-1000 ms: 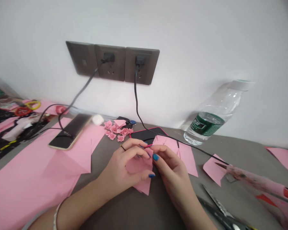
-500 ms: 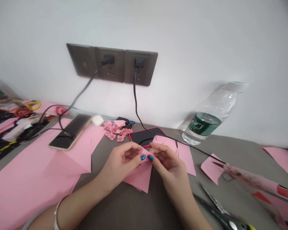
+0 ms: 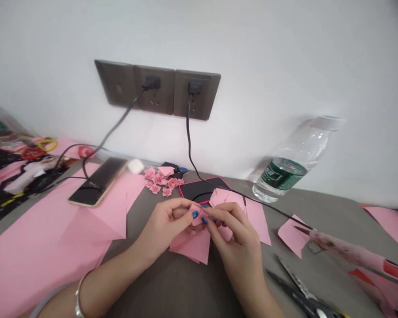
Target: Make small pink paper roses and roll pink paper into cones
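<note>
Between both hands, above the grey table, is a small folded piece of pink paper (image 3: 196,215). My left hand (image 3: 167,225) pinches its left side between thumb and fingers. My right hand (image 3: 237,227) has thumb and index fingertip together at the paper's right edge. Beneath the hands lie pink paper squares (image 3: 194,248). Several small folded pink paper roses (image 3: 161,179) rest in a cluster beyond my left hand. More cut pink pieces (image 3: 257,216) lie just past my right hand.
A phone (image 3: 99,183) lies on large pink sheets (image 3: 53,247) at left. Behind the hands is a red-edged dark device (image 3: 199,190). A water bottle (image 3: 285,163) stands by the wall. Open scissors (image 3: 301,291) lie at right; black cables run from wall sockets (image 3: 155,90).
My right hand has shifted its grip, its index finger now reaching over the paper's edge. The small paper is turned and shows a flatter face. The view has moved slightly.
</note>
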`<action>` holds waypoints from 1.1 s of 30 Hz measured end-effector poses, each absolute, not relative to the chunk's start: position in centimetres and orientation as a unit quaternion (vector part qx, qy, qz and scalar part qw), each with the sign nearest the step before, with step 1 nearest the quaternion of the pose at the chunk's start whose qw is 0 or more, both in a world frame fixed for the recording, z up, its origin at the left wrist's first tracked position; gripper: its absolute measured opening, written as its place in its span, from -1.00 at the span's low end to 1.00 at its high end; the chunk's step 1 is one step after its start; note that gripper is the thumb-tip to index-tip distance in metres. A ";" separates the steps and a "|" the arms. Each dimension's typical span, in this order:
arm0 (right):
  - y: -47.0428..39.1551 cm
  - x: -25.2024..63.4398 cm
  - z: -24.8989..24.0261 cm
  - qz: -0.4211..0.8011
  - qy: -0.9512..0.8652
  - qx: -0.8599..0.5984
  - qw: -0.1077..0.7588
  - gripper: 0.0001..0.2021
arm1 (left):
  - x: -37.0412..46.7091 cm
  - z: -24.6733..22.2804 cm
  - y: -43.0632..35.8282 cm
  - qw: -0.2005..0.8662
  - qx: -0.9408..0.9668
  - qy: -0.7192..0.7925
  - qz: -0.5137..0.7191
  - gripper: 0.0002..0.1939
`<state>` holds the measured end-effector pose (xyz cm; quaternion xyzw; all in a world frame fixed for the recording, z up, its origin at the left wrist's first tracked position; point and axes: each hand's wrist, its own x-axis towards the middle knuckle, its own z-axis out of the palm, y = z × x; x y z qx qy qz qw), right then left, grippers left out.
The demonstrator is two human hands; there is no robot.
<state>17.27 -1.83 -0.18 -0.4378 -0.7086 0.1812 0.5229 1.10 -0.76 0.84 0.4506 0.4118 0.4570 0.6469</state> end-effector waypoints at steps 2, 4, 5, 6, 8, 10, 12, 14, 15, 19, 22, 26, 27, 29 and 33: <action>-1.8 17.3 -0.2 0.172 -0.717 -0.433 0.518 -0.80 | 1.0 0.7 -0.7 0.645 0.452 0.415 0.455 -0.83; -1.8 17.4 -0.2 0.167 -0.722 -0.432 0.514 -0.80 | 1.0 0.6 -0.6 0.641 0.454 0.420 0.454 -0.83; -1.8 17.4 -0.1 0.165 -0.723 -0.433 0.512 -0.80 | 0.9 0.5 -0.6 0.639 0.454 0.423 0.454 -0.83; -1.8 17.4 -0.1 0.164 -0.723 -0.434 0.512 -0.81 | 0.9 0.5 -0.6 0.636 0.455 0.426 0.454 -0.82; -1.7 17.4 0.0 0.164 -0.720 -0.436 0.514 -0.81 | 0.9 0.5 -0.7 0.628 0.462 0.431 0.455 -0.82; -1.7 17.3 0.0 0.167 -0.719 -0.437 0.514 -0.77 | 0.8 0.5 -0.8 0.619 0.473 0.432 0.454 -0.82; -1.7 17.3 0.0 0.167 -0.722 -0.437 0.510 -0.75 | 0.8 0.6 -0.8 0.614 0.480 0.433 0.453 -0.82; -1.8 17.4 -0.1 0.162 -0.726 -0.435 0.508 -0.78 | 0.8 0.7 -0.7 0.612 0.479 0.437 0.452 -0.81; -1.8 17.4 -0.1 0.159 -0.728 -0.433 0.508 -0.79 | 0.8 0.7 -0.7 0.612 0.478 0.439 0.452 -0.81; -1.9 17.4 -0.3 0.144 -0.732 -0.425 0.513 -0.81 | 0.8 0.8 -0.7 0.606 0.474 0.450 0.454 -0.79; -1.9 17.4 -0.1 0.146 -0.732 -0.422 0.515 -0.81 | 0.8 0.9 -0.7 0.601 0.479 0.451 0.455 -0.79; -1.8 17.4 0.3 0.171 -0.731 -0.424 0.507 -0.82 | 0.8 1.0 -0.7 0.596 0.485 0.445 0.460 -0.84; -1.8 17.4 0.3 0.175 -0.732 -0.422 0.505 -0.82 | 0.8 1.0 -0.7 0.595 0.486 0.445 0.461 -0.84; -1.8 17.4 0.3 0.177 -0.739 -0.415 0.501 -0.81 | 0.8 1.1 -0.7 0.593 0.486 0.446 0.462 -0.85; -1.8 17.6 0.3 0.171 -0.752 -0.398 0.497 -0.80 | 0.7 1.1 -0.7 0.602 0.476 0.447 0.461 -0.84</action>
